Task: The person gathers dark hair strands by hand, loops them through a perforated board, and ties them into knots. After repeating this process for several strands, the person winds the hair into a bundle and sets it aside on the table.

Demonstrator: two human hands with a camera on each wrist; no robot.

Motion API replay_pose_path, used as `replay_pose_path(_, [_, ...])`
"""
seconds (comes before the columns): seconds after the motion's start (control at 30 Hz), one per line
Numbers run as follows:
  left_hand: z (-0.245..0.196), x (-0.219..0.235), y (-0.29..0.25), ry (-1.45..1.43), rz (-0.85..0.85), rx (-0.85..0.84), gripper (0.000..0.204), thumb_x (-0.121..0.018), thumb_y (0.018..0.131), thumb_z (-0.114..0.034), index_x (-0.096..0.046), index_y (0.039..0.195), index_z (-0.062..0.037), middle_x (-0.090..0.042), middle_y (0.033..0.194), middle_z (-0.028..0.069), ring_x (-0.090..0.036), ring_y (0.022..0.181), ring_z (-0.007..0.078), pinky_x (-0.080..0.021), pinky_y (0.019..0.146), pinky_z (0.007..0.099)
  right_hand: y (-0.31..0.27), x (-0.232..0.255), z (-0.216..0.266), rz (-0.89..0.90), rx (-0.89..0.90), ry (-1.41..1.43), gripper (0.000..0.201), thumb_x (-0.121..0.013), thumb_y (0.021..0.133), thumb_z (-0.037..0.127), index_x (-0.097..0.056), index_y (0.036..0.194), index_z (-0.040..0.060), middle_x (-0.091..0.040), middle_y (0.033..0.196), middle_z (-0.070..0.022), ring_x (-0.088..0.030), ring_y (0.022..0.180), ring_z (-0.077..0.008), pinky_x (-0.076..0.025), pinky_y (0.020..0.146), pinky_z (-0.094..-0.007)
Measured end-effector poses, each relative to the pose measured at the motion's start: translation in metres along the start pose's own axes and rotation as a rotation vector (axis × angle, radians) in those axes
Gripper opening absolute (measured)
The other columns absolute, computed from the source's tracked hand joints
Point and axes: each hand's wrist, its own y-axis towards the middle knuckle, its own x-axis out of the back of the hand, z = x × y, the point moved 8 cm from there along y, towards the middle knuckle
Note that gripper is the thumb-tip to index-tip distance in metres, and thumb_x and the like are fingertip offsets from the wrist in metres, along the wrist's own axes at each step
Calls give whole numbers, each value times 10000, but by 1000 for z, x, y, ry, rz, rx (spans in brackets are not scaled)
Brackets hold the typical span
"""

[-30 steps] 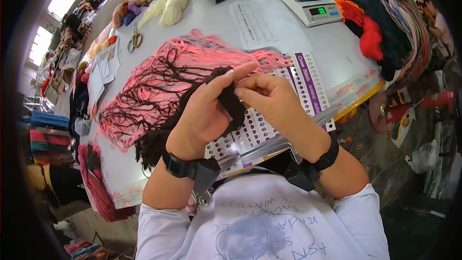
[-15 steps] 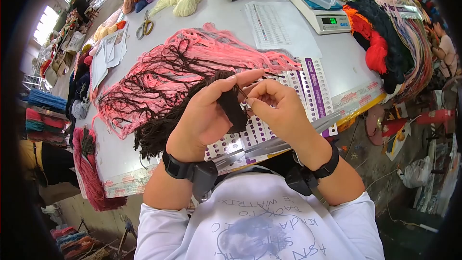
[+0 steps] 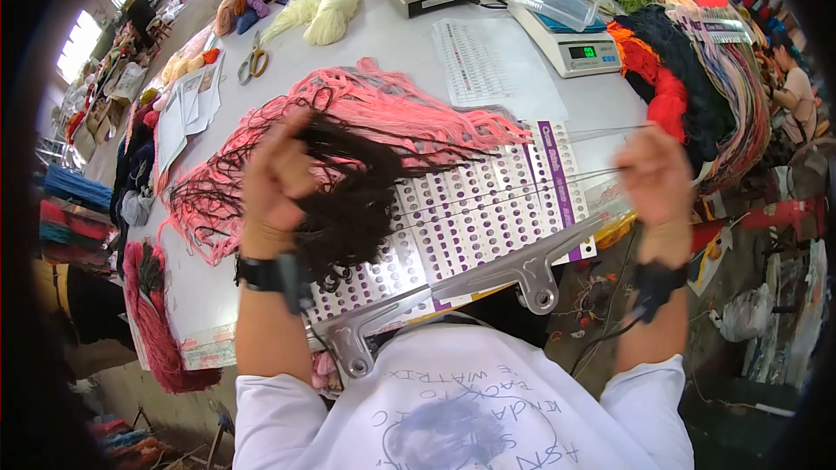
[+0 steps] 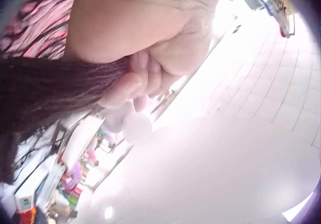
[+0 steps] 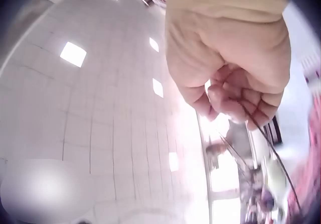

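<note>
My left hand [image 3: 277, 178] grips a thick bundle of dark brown yarn [image 3: 353, 187], and in the left wrist view its fingers curl round the bundle [image 4: 55, 86]. Off to the right, my right hand [image 3: 657, 176], blurred, pinches thin dark strands [image 3: 531, 190] that stretch across from the bundle. A single strand [image 5: 273, 151] comes out between its curled fingers in the right wrist view. Under the strands lie white cards [image 3: 475, 204] punched with rows of holes, with purple printed bands. Metal clips [image 3: 488, 274] lie along their near edge.
Pink and grey yarn [image 3: 392, 100] spreads behind the brown bundle. Scissors [image 3: 252, 63], cream skeins [image 3: 331, 13], a printed sheet [image 3: 475, 61] and a scale [image 3: 588, 54] lie farther back. Red yarn [image 3: 666, 100] is at the right, a dark pink skein [image 3: 152, 322] at the left edge.
The hands, close together before, have moved apart: the left to the left with the brown bundle, the right far to the right, drawing thin strands out taut over the cards.
</note>
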Motion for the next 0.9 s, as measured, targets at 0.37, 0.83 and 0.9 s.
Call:
replay_pose_path(0.37, [60,4,62,-75,-203,211,365,-479,927,-102,-466,1269,25,-242,579,-81,-238,461,26,-236,403,163,-10,98,109,-681,466,-652,120,-652,824,189,-591,757,111,-491,629,54,-407,514,-38,-316,455,-194])
replay_pose_path(0.83, [234,-21,121,904,-202,573,175,-517,880,-132,-568,754,-22,-382,567,-45,-332,462,69,-351,467,263,69,81,-96,-327,56,-1428,160,-665,728,225,-704,784,80,-676,684,-61,-650,625,-192,-499,604,-307])
replay_pose_path(0.9, [235,-18,130,989,-207,555,235,-527,864,-115,-527,642,-39,-414,561,-20,-355,451,82,-362,457,278,69,81,-96,-329,71,-1408,154,-666,727,224,-701,775,81,-678,694,-60,-650,632,-196,-500,611,-306])
